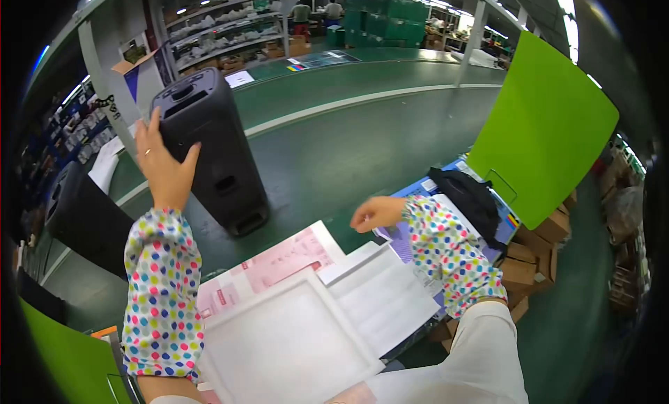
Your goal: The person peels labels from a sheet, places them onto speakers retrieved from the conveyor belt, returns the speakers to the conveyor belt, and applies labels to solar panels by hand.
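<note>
Since the left hand (166, 160) is up against or right in front of the speaker (212, 150) at 10 o'clock, I'd guess the step in hand is placing or steadying that speaker on the belt (334, 150). It's standing on its base, controls on top, with a second speaker (90, 223) over at 9. If it needs shifting, my read is that the next move calls for a firm palm on the near side and probably the other hand too, cos it's tall and could tip.

Pose-wise, the left arm reaches up from 7 o'clock, back of the hand toward us, fingers spread toward 11 and thumb out toward 1. So that grip's open, nothing wrapped; can't tell if the palm really touches. The right hand (376, 212) sits just off centre toward 4, forearm coming in from 4, wrist bent, fingers loosely curled and aimed at 9. It's a bit blurry, so can't tell if anything's tucked inside. It's well apart from the speaker, near the white sheets (383, 292) at 5. The white pad (279, 341) lies at 7.
</note>
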{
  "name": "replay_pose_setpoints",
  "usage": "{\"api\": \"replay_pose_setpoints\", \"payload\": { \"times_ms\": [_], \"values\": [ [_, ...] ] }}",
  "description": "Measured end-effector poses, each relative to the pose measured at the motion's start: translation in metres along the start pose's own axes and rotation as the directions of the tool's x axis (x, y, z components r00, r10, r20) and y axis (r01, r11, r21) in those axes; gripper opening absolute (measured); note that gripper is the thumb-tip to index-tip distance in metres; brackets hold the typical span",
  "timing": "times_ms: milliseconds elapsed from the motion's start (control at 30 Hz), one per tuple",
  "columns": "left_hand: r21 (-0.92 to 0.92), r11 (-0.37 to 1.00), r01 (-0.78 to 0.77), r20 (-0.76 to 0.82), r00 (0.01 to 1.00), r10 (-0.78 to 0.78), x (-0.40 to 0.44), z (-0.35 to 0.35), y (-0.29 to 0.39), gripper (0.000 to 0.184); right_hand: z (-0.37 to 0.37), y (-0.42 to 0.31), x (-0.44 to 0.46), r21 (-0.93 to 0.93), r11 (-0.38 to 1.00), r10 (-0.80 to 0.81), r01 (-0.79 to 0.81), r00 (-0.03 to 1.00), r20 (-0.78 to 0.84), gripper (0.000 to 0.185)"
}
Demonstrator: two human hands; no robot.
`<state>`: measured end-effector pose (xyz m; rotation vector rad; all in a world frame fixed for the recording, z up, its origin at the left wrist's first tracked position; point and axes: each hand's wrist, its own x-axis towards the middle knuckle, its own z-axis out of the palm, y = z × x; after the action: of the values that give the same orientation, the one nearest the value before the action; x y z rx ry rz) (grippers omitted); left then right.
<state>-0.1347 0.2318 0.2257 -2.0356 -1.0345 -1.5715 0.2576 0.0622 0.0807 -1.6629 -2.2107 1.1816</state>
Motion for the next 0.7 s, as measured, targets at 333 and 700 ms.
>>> {"api": "replay_pose_setpoints", "payload": {
  "times_ms": [333, 700],
  "values": [
    [-0.479, 0.863, 0.161, 0.795, 0.497, 0.348, -0.215, 0.02, 0.184, 0.06, 0.087, 0.062, -0.059, -0.027, 0.999, 0.023, -0.039, 0.896, -0.444, 0.042],
    [-0.36, 0.933, -0.012, 0.822, 0.47, 0.323, -0.266, 0.046, 0.222, 0.051, 0.118, 0.067, -0.062, -0.323, 0.946, -0.266, 0.032, 0.646, -0.715, 0.024]
  ]
}}
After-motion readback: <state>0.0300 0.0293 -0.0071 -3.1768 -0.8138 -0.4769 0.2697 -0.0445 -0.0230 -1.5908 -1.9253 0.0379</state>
